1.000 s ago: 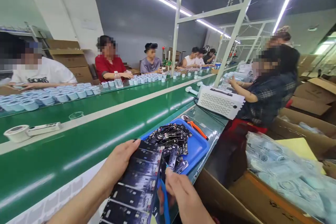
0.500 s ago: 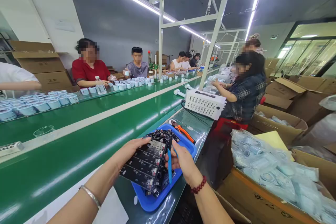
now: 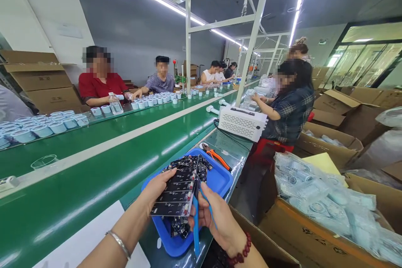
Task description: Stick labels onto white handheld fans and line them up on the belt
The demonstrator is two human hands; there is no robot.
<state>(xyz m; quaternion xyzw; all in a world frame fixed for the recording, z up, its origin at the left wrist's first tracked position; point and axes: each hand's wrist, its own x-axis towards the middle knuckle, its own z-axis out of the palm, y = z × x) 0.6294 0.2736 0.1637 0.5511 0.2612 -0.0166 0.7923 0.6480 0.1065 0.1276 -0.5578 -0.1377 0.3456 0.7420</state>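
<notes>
My left hand (image 3: 157,190) is closed on the left edge of a black circuit board panel (image 3: 176,196), thumb on top. The panel is scored into several strips, with small white and red parts along its right side. My right hand (image 3: 218,220) is wrapped round a blue-handled hand tool, seemingly cutters (image 3: 196,228), at the panel's right edge. The tool's jaws are hidden by the panel and my fingers. Both hands are over a blue plastic tray (image 3: 224,178), where loose black circuit boards (image 3: 179,227) lie heaped below the panel.
Orange-handled pliers (image 3: 218,158) lie at the tray's far right edge. Beyond stands a white vented box (image 3: 241,123) with a cable. A green conveyor (image 3: 125,167) runs along the left. Open cartons (image 3: 301,234) with bagged parts (image 3: 326,201) stand right. Several co-workers sit along the line.
Both hands, the panel and the tool have come nearer to me. The panel has turned flatter, and more of the tray and its loose boards shows behind it.
</notes>
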